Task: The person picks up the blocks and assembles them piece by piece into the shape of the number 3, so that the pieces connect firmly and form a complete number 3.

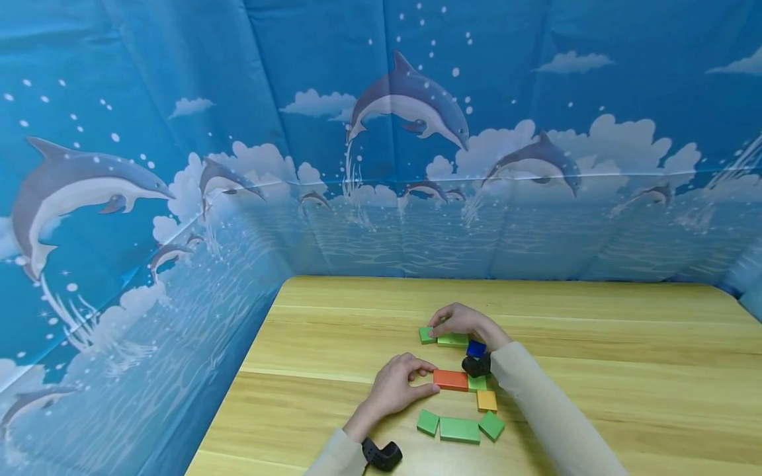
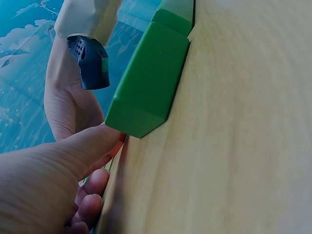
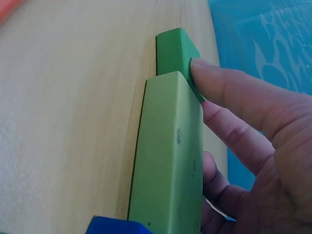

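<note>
With thumb and index finger at its left corners, my left hand (image 1: 397, 385) pinches the red block (image 1: 450, 379) lying in the middle row. My right hand (image 1: 458, 320) reaches farther over the table and holds a small green block (image 3: 170, 52) between thumb and fingers. That small block sits against the end of a longer, light green block (image 3: 161, 161). A blue block (image 1: 476, 348) lies by the right wrist, and a green block (image 1: 477, 383) abuts the red one's right end. In the left wrist view the red block is mostly hidden behind the thumb.
A yellow block (image 1: 486, 400) lies below the middle row. Nearest the body, a long green block (image 1: 460, 430) has a small green block (image 1: 427, 422) on its left and another green block (image 1: 491, 426) on its right. A blue dolphin curtain (image 1: 381, 231) borders the wooden table (image 1: 321, 330).
</note>
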A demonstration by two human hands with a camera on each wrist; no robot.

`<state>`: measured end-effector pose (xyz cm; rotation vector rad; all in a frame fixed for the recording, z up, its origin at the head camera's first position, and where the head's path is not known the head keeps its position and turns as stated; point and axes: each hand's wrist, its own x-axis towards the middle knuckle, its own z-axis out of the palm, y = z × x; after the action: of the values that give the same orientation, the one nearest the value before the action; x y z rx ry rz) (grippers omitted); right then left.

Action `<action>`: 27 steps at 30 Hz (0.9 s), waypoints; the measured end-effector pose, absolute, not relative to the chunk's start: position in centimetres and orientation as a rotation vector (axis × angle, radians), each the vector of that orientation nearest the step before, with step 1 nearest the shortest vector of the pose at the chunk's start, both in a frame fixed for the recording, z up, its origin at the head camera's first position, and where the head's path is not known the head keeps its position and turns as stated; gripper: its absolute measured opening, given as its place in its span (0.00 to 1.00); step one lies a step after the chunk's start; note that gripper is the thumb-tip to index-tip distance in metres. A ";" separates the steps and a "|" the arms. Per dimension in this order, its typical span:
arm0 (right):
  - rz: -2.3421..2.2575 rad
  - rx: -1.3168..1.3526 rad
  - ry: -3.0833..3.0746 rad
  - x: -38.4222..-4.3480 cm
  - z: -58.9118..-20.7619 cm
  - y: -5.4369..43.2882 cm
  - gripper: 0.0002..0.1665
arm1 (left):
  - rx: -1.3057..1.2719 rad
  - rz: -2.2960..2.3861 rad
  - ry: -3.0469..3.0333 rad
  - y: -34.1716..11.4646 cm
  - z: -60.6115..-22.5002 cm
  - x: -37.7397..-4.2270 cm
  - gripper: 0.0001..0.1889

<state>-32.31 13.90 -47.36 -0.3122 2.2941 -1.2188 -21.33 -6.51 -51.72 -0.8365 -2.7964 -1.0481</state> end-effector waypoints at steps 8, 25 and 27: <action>-1.212 -0.328 2.290 -32.4 -47.3 13.9 0.12 | -0.838 -1.047 -2.798 -6.5 -51.9 -21.5 0.17; -1.208 -0.335 2.274 -32.3 -47.1 14.0 0.13 | -0.835 -1.035 -2.793 -6.4 -51.8 -21.5 0.17; -1.204 -0.336 2.273 -32.3 -47.1 14.0 0.13 | -0.835 -1.036 -2.791 -6.4 -51.8 -21.5 0.17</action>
<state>-32.27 13.97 -47.11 -0.3363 2.2728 -1.2043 -21.47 -6.43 -51.81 -0.8352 -2.7908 -1.0356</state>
